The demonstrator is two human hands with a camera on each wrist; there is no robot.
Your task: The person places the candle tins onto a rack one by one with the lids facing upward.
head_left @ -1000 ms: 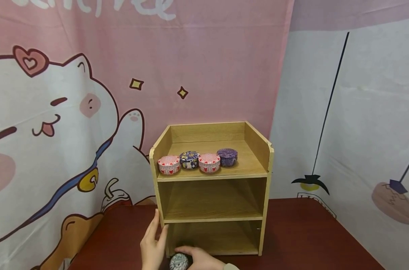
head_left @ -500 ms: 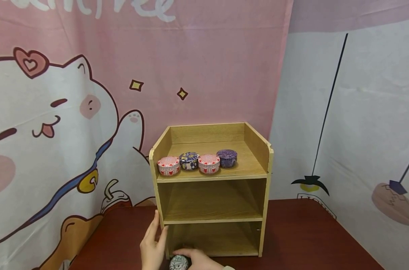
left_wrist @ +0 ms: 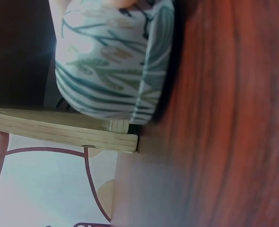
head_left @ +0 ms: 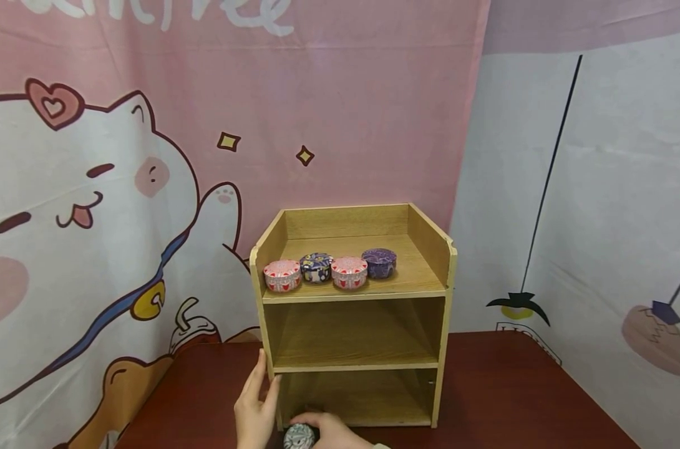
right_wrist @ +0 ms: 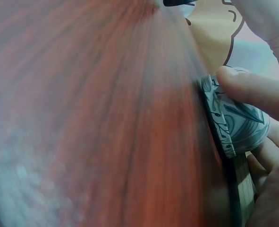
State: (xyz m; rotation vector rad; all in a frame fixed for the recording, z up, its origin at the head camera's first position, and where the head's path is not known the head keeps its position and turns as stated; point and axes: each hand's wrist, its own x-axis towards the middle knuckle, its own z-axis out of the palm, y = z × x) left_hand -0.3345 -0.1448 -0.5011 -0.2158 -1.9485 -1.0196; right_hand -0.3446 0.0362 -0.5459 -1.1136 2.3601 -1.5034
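A small round tin with a grey-green and white leaf pattern is on the table at the foot of the wooden shelf, by its left front corner. My right hand grips this tin, thumb on the near side and fingers behind it, as the right wrist view shows. My left hand rests against the shelf's left side panel with its fingers straight and pointing up. Seen from the left wrist, the tin's patterned wall is close to the panel's bottom end.
On the top shelf board stand two pink tins with red patterns, a navy and yellow tin and a purple tin. Two lower compartments open to the front. The dark red table extends to both sides; printed cloth hangs behind.
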